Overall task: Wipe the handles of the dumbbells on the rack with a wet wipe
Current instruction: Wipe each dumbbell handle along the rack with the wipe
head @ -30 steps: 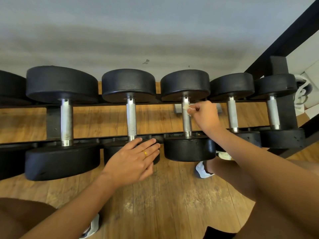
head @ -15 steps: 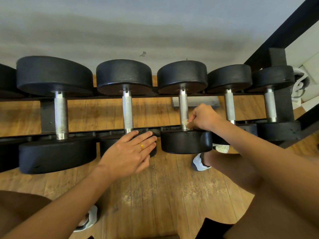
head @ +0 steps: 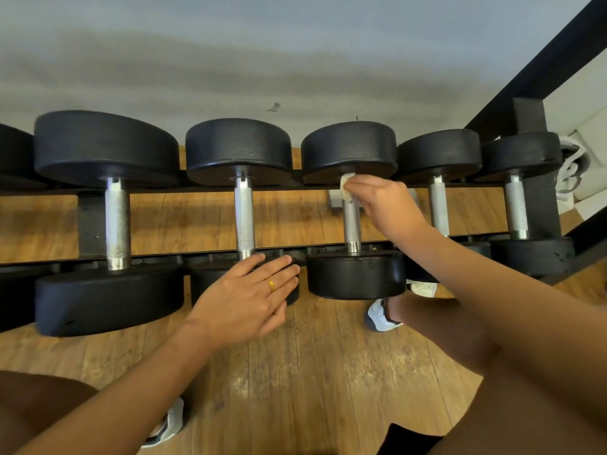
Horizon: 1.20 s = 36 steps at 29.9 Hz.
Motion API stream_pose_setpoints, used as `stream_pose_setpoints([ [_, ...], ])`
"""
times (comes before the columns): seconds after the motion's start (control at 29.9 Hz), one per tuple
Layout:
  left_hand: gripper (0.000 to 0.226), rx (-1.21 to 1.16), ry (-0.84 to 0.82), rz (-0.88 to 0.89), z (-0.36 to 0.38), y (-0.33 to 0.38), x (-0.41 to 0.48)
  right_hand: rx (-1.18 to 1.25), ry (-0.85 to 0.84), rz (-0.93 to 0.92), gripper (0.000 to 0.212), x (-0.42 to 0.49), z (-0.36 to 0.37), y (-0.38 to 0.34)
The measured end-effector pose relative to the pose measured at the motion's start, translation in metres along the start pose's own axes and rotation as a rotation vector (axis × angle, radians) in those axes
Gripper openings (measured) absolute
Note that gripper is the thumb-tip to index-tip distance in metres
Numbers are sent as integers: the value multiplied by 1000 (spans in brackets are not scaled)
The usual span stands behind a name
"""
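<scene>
Several black dumbbells with steel handles lie side by side across the black rack [head: 197,255]. My right hand [head: 382,201] pinches a small white wet wipe [head: 345,186] against the far end of the third dumbbell's handle [head: 352,224], just below its far head. My left hand [head: 249,295], a gold ring on one finger, rests flat with straight fingers on the near head of the second dumbbell [head: 210,277], whose knurled handle [head: 244,218] is bare.
Two smaller dumbbells [head: 438,205] lie to the right of my right arm, a large dumbbell [head: 116,224] to the left. A black frame post [head: 532,70] slants up at the right. Wooden floor [head: 295,372] lies below, with my shoes on it.
My right hand slid the wipe down to the near end of the third handle, then back up to its far end. My left hand stayed on the second dumbbell's head.
</scene>
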State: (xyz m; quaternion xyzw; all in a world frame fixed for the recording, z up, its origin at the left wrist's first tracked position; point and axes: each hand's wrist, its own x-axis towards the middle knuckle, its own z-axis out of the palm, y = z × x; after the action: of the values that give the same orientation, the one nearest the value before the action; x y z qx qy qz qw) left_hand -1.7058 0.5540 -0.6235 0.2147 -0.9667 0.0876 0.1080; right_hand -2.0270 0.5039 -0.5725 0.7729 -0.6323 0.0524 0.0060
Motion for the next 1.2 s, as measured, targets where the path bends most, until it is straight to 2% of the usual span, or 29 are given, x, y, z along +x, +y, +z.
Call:
stream_pose_setpoints([
  [0.07, 46, 7, -8, 3, 0, 0, 0, -54, -127, -20, 70, -6, 12, 6],
  [0.13, 46, 6, -16, 2, 1, 0, -1, -72, -171, -36, 79, -11, 17, 9],
  [0.27, 47, 13, -21, 0, 1, 0, 0, -49, -214, -92, 80, -12, 12, 19],
  [0.43, 48, 2, -23, 3, -2, 0, 1, -168, -360, -350, 85, -20, -7, 31],
  [0.57, 47, -9, -30, -5, -3, 1, 1, -320, -442, -517, 71, -19, -17, 47],
  [0.67, 47, -8, -25, -4, -4, 0, 1, -454, -483, -602, 87, -16, -18, 52],
  [0.74, 47, -6, -22, -1, -4, 1, 2, -495, -435, -592, 99, -7, -22, 52],
  [0.8, 47, -5, -29, 0, -4, 0, 2, -467, -398, -506, 101, 2, -27, 52],
  [0.9, 48, 3, -34, -1, -3, 0, 2, -422, -432, -434, 103, -2, -22, 47],
  [0.97, 48, 1, -30, -3, -3, 0, 1, -372, -492, -488, 106, -13, -15, 44],
  [1.1, 47, -10, -45, -5, -2, -1, 1, -347, -677, -686, 85, -19, -13, 46],
  [1.2, 47, -22, -47, -5, -1, 0, 1, -320, -661, -745, 67, -7, -19, 47],
])
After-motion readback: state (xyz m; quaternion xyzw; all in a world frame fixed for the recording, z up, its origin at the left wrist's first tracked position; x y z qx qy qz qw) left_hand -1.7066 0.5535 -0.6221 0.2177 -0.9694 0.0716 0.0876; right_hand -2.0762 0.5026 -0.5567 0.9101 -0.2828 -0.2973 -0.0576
